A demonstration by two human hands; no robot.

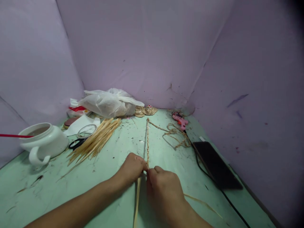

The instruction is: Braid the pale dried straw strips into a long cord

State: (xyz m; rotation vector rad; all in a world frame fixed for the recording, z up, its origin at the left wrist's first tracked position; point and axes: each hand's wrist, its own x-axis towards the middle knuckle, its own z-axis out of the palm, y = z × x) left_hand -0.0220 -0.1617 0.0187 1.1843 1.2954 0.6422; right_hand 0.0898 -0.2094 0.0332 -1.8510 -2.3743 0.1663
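Observation:
A thin straw braid (148,139) runs straight from the far part of the table toward me. Both hands meet at its near end. My left hand (135,164) is closed, thumb and fingers pinching the braid from the left. My right hand (164,186) is closed against it from the right, its fingertips partly hidden. A loose pale straw strand (137,202) hangs down below my left hand, and another strand (204,202) trails out to the right of my right wrist. Past its far end, the braid turns right into a loose tangle of finished braid (177,136).
On the left are a white pot (54,142) holding liquid and a red stick, black-handled scissors (76,144) and a straw bundle (95,141). A white plastic bag (111,103) lies behind. At right are a pink glue gun (180,122), its black cord and a dark phone (216,164).

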